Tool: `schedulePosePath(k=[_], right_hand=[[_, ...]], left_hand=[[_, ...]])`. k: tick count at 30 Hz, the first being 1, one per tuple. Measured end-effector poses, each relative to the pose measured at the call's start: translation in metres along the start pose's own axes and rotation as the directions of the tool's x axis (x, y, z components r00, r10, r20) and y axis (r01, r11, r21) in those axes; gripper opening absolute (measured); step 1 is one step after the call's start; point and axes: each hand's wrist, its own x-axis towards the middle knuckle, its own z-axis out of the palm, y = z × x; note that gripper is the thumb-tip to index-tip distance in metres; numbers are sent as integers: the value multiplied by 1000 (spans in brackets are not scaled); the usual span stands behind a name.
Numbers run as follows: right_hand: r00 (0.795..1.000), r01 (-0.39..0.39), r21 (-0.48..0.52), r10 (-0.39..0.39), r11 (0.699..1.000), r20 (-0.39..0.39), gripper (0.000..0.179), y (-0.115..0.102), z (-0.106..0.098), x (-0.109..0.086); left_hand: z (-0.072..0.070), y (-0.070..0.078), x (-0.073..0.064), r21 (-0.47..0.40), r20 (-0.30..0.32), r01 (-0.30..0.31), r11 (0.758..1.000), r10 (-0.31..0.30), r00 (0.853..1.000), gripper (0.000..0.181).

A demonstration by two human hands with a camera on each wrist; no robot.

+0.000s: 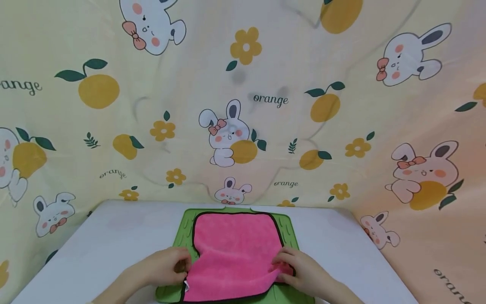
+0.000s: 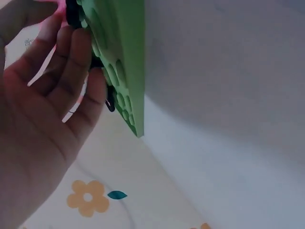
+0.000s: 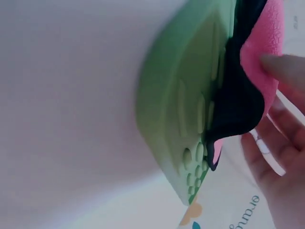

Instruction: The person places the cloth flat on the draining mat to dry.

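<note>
A pink cleaning cloth (image 1: 235, 245) with black edging lies rumpled over a green board (image 1: 290, 223). My left hand (image 1: 165, 266) pinches the cloth's left edge between thumb and fingers, near a small white tag by the front corner. On the other side, my right hand (image 1: 303, 270) grips the right edge, and the cloth bunches into folds there. In the right wrist view, the cloth's dark border (image 3: 238, 100) curves up off the board with the thumb on the pink side. Raised oval bumps show along the board (image 2: 116, 71) in the left wrist view.
The board rests on a white table (image 1: 114, 232). Behind and beside the table hangs a pale curtain (image 1: 212, 76) printed with rabbits, oranges and flowers.
</note>
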Motion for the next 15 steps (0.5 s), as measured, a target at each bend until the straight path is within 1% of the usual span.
schedulePosePath(k=[2, 4, 6, 8, 9, 11, 12, 13, 15], right_hand=[[997, 36, -24, -38, 999, -66, 22, -4, 0, -8], [993, 65, -22, -67, 998, -101, 20, -6, 0, -15], [992, 85, 4, -84, 996, -95, 19, -9, 0, -20], [995, 79, 31, -77, 996, -58, 18, -10, 0, -23], [997, 65, 39, -64, 997, -32, 17, -10, 0, -23], [999, 24, 30, -25, 999, 23, 20, -11, 1, -23], [999, 0, 19, -1, 1000, 49, 23, -11, 1, -22], [998, -16, 1, 16, 1000, 68, 26, -10, 2, -21], [995, -33, -34, 36, 999, 94, 32, -9, 4, -20]], left_hand=[[-2, -3, 2, -28, -44, 8, 1000, -9, 999, 14], [-3, -7, 5, -31, -111, 9, 999, -13, 994, 12], [-5, -12, 10, -10, -185, -2, 1000, 0, 983, 11], [-5, -17, 17, 20, -241, -2, 1000, 7, 971, 15], [-5, -20, 20, 36, -260, 0, 999, 9, 966, 18], [-5, -24, 28, 93, -273, -2, 996, 28, 962, 24], [-4, -25, 31, 123, -268, -10, 992, 43, 962, 26], [-3, -27, 34, 164, -259, -25, 986, 67, 963, 28], [-2, -29, 40, 239, -224, -75, 968, 130, 966, 30]])
